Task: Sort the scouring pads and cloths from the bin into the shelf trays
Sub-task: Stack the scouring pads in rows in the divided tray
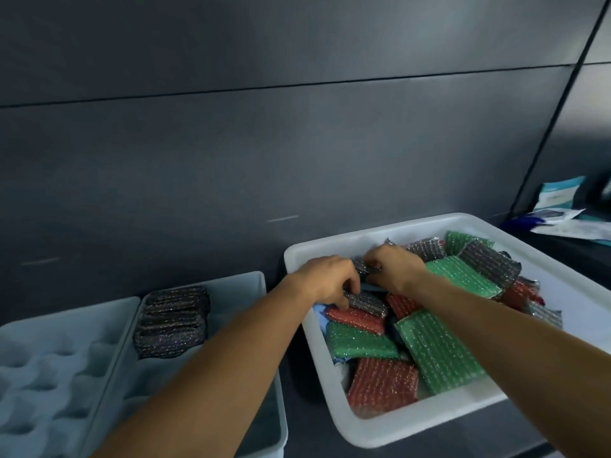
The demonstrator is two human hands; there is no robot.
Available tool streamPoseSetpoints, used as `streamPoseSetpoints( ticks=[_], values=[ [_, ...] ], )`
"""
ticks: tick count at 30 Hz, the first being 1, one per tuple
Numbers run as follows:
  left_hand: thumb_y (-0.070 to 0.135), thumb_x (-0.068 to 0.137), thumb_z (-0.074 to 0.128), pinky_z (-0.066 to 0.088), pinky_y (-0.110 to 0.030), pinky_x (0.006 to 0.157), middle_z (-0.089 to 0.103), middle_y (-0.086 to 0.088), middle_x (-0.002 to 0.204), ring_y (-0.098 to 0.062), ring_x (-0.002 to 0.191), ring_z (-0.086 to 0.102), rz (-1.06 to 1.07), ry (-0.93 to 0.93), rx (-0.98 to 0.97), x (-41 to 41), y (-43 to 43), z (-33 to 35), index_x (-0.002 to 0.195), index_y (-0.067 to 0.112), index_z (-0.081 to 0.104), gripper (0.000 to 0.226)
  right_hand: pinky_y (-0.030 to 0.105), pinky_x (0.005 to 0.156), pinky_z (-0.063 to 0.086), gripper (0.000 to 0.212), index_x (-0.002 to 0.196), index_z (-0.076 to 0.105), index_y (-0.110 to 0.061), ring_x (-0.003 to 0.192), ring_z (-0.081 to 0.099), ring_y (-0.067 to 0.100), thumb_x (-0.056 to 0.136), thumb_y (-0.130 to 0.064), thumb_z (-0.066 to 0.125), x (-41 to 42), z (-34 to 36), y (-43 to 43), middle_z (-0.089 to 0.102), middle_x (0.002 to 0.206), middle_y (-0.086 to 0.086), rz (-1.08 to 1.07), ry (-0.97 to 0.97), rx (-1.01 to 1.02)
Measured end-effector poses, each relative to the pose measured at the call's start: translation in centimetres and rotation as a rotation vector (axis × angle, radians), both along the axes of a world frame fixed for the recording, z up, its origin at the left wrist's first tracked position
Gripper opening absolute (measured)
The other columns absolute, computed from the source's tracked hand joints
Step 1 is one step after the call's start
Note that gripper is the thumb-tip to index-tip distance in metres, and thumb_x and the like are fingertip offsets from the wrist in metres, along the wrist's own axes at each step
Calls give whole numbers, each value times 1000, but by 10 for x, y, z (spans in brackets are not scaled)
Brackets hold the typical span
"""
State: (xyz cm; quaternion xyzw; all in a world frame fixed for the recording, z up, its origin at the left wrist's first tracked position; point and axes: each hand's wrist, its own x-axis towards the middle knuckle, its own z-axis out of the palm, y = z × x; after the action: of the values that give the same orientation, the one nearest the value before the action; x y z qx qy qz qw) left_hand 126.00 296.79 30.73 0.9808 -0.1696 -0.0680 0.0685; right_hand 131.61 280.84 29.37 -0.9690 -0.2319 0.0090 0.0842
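Light is dim and cool, brightest on the white bin (317,259) rim just behind the grip, where the left hand (330,282) and right hand (396,269) pinch glinting grey pads (367,300). Shade deepens left of the grip over the trays (238,292). Above it, the wall seam (297,85) bows with wide-angle distortion. Everything looks slightly soft.

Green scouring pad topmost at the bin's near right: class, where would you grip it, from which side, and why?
Grip the green scouring pad across its narrow width at mid-length, from above: it lies nearly flat atop the pile, both long edges exposed, while the bin wall blocks a sideways approach.
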Motion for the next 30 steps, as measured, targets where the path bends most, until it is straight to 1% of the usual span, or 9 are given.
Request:
streamPoseSetpoints(
  ticks=[4, 7, 10, 15, 17, 19, 22, 27, 30],
  values=[
    [23, 90, 63, 45, -29, 79, 63, 3, 117, -19, 107, 58, 48, -94, -50, -6, 6, 2, 117, 30, 65, 28, 36, 75, 55, 10, 92, 63, -21, 83, 65, 22, 87, -29, 67, -8, 10, -7, 68, 95, 2, -62, -27, 146],
    [27, 91, 58, 49, -34, 87, 65, 3, 121, -18, 110, 60, 91, -222, -162, -21, 21, 7, 121, 29, 62, 31, 30, 60, 50, 14, 81, 54, -22, 69, 64, 18, 91, -25, 64, -22, 23, -14, 65, 81, 0, -104, 4, 360],
    [21, 93, 58, 47, -30, 96, 65, 3, 126, -14, 114, 61, 137, -367, -423, -48, 38, 13, 124, 20, 63, 32, 37, 73, 52, 14, 84, 55, -17, 75, 60, 22, 92, -25, 63, -47, 37, -16, 61, 78, -1, -83, -17, 544],
    [16, 91, 58, 47, -24, 89, 70, 2, 110, -9, 99, 64, 167, -551, -683, -103, 73, 29, 116, 11, 68, 27, 26, 82, 47, 20, 106, 62, -9, 95, 61, 23, 91, -23, 64, -91, 54, 8, 66, 97, 5, -51, -9, 809],
    [16, 91, 59, 48, -23, 88, 70, 6, 106, -6, 97, 64, 207, -562, -685, -127, 99, 33, 114, 13, 69, 26, 13, 72, 44, 20, 108, 62, -9, 91, 59, 18, 91, -20, 65, -104, 61, 26, 64, 91, -1, -20, -4, 890],
    [14, 92, 62, 48, -19, 88, 68, 14, 102, -1, 96, 63, 291, -528, -679, -149, 133, 33, 115, 19, 67, 24, 15, 76, 40, 28, 115, 59, -12, 88, 56, 7, 89, -21, 67, -114, 66, 49, 59, 92, -6, 4, -18, 942],
    [16, 90, 67, 48, -26, 90, 64, 18, 97, -9, 100, 64, 389, -476, -661, -178, 181, 28, 108, 31, 60, 25, 14, 67, 39, 22, 102, 52, -21, 67, 52, -13, 88, -20, 69, -130, 69, 85, 57, 82, -15, 82, -32, 1002],
    [22, 86, 70, 52, -39, 90, 69, 10, 97, -7, 96, 65, 408, -328, -519, -206, 230, 3, 96, 38, 60, 22, 12, 65, 40, 24, 85, 49, -28, 60, 52, -4, 86, -14, 69, -158, 60, 134, 63, 74, -10, 184, -11, 1038],
    [22, 86, 71, 52, -36, 87, 68, 13, 96, -4, 92, 63, 419, -260, -377, -207, 238, -13, 97, 37, 63, 20, 14, 65, 44, 19, 88, 53, -23, 64, 55, 3, 85, -17, 71, -162, 46, 148, 68, 80, -1, 187, 28, 1013]
  ],
)
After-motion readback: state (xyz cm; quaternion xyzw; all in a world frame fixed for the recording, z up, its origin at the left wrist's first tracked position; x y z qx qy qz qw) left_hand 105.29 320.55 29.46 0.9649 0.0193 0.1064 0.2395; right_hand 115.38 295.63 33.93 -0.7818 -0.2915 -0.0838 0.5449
